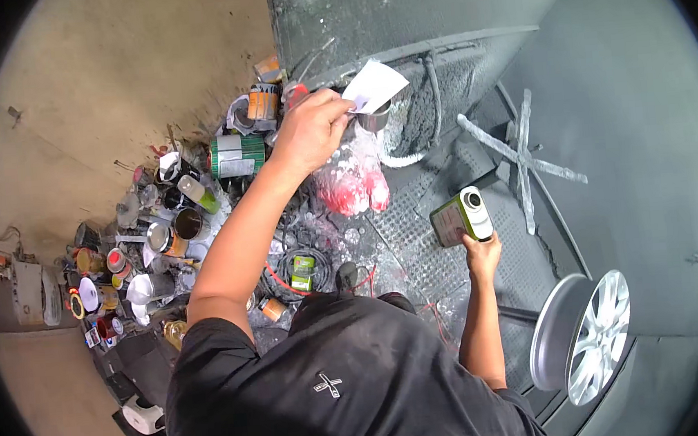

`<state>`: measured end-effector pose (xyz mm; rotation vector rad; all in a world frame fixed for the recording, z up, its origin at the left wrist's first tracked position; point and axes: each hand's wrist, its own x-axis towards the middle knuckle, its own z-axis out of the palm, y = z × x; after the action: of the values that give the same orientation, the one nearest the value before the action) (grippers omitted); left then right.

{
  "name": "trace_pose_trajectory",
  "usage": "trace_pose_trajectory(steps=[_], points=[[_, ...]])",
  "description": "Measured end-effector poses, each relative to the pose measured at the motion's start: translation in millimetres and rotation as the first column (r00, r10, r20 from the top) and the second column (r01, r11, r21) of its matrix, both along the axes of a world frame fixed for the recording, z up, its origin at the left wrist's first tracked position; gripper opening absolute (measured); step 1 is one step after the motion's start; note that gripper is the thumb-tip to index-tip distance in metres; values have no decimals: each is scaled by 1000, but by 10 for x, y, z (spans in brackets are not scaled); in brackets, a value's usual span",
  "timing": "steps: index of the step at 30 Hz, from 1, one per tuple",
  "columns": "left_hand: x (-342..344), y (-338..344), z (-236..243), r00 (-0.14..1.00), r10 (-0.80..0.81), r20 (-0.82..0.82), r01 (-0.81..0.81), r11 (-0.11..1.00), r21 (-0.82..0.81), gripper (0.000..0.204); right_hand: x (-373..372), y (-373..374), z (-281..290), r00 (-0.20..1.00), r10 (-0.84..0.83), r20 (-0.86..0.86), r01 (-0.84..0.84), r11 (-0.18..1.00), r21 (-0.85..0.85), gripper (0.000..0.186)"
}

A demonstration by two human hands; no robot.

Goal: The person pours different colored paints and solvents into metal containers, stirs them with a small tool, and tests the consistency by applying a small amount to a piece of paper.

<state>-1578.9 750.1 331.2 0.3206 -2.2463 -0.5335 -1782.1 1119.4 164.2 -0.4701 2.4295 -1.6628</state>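
Observation:
My left hand [313,132] reaches out ahead, its thumb and fingers pinching a white piece of paper [379,83]. The paper hangs over a grey metal cup [376,120] and hides part of its mouth; I cannot tell whether the two touch. Below the cup is a red, powder-dusted object [348,188] with rounded ends. Lower down on the right, my right hand [483,256] grips a rectangular can [452,220] with a green label, a whitish top and a round dark opening or cap. The can is tilted slightly and held above the floor.
A silver alloy wheel [598,336] stands at the right, below a dusty cross-shaped stand [522,155]. Paint cans, cups and bottles crowd the left, including a green-striped can [237,155]. A pale hose [404,161] curves beside the cup. Coiled cable [292,276] lies near my body.

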Motion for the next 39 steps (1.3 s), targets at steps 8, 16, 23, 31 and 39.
trace_pose_trajectory(steps=[8, 16, 23, 31, 39], points=[[-277, -156, -184, 993, 72, 94, -75, 997, 21, 20, -538, -430, 576, 988, 152, -28, -149, 984, 95, 39], [-466, -211, -199, 948, 113, 297, -58, 981, -187, 14, -815, -1216, 1657, 846, 336, -415, -291, 942, 170, 54], [-469, -241, -250, 954, 96, 284, -40, 979, -198, 14, -698, -1781, 2169, 640, 480, -600, -438, 869, 229, 66], [-507, -228, -300, 966, 65, 252, -22, 985, -173, 13, -547, -2154, 2410, 448, 618, -646, -325, 786, 526, 71], [-499, -236, -326, 987, 20, 159, -10, 998, -67, 19, -547, -2254, 2395, 358, 679, -641, -231, 729, 644, 74]])
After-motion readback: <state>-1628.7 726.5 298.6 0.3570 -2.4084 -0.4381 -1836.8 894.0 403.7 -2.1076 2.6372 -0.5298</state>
